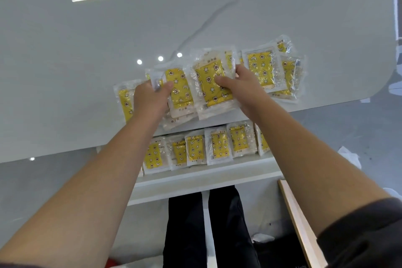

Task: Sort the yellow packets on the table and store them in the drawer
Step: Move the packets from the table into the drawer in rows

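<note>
Tabletop (pixel 87 72) packets (pixel 212 85) gripped by left hand (pixel 150 98), right hand (pixel 243 85); drawer (pixel 195 180) holds six.

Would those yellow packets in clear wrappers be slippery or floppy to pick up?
Probably slippery: the yellow packets have glossy clear wrappers and the white table is shiny, so pushed ones would likely slide. Likely light and thin: the right hand holds several at once between thumb and fingers. Being flat, they should not roll.

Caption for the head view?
Left hand and right hand grip yellow packets on the table; more packets line the open drawer.
</note>
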The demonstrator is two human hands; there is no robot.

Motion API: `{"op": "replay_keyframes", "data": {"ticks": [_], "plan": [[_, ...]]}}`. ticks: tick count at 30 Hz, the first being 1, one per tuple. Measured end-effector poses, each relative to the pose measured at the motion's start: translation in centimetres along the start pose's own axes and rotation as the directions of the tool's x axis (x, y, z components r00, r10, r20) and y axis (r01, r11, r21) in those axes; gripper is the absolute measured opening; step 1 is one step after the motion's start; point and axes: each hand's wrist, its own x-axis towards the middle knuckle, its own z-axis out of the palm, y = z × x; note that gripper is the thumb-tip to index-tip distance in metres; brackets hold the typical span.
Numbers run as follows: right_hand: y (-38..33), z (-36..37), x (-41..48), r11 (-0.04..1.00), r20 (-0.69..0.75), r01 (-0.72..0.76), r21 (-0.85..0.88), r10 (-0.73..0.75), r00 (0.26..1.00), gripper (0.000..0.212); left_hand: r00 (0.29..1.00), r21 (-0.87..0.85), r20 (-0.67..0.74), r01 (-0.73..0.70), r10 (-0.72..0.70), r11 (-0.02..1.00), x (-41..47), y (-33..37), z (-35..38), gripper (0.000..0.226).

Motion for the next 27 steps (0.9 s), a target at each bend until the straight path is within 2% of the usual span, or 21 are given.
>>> {"op": "replay_keyframes", "data": {"ticks": [3,5,8,10,12,15,18,20,22,24,27], "plan": [[1.4,-0.6,-2.5,0.993,0.160,-0.043,0.108,0.025,0.987,0.023,0.997,0.007,0.076,-0.034,0.034,0.999,-3.0,-2.7,-2.2,0.022],[3.1,-0.8,-3.9,0.986,0.295,-0.118,0.121,0.078,0.952,0.022,0.985,0.055,0.169,-0.022,0.012,0.998,-4.5,-5.2,-3.5,0.021],[6.7,-0.4,-5.4,0.956,0.478,-0.292,-0.019,0.265,0.837,0.033,0.948,0.199,0.287,0.077,-0.133,0.977,-4.7,-10.3,-4.8,0.033],[9.4,0.6,-5.9,0.919,0.514,-0.361,-0.158,0.389,0.765,0.038,0.916,0.251,0.313,0.176,-0.252,0.952,-4.5,-13.8,-5.4,0.033],[11.9,1.9,-6.0,0.883,0.456,-0.408,-0.231,0.469,0.757,0.039,0.892,0.206,0.311,0.274,-0.329,0.939,-3.9,-16.7,-5.7,0.029],[15.5,4.3,-5.2,0.874,0.253,-0.438,-0.210,0.481,0.839,0.042,0.906,0.120,0.218,0.345,-0.363,0.931,-2.2,-19.1,-5.7,0.032],[17.9,7.4,-3.9,0.910,0.067,-0.396,-0.126,0.406,0.911,0.062,0.948,0.127,0.087,0.295,-0.306,0.947,-0.2,-21.1,-5.4,0.040],[18.6,9.8,-3.2,0.923,-0.029,-0.378,-0.070,0.377,0.926,0.085,0.964,0.131,0.044,0.256,-0.263,0.958,1.1,-22.3,-5.1,0.028],[19.6,12.0,-2.1,0.938,-0.097,-0.340,-0.063,0.334,0.938,0.097,0.972,0.163,0.026,0.227,-0.235,0.960,2.1,-23.3,-4.7,0.026],[20.6,13.7,-1.4,0.937,-0.138,-0.324,-0.129,0.307,0.942,0.099,0.985,0.225,0.011,0.163,-0.170,0.961,2.6,-24.2,-4.2,0.034],[21.8,14.9,-0.9,0.894,-0.203,-0.321,-0.313,0.267,0.942,0.091,0.991,0.353,-0.013,0.129,-0.133,0.927,3.0,-25.1,-3.8,0.045]]}}
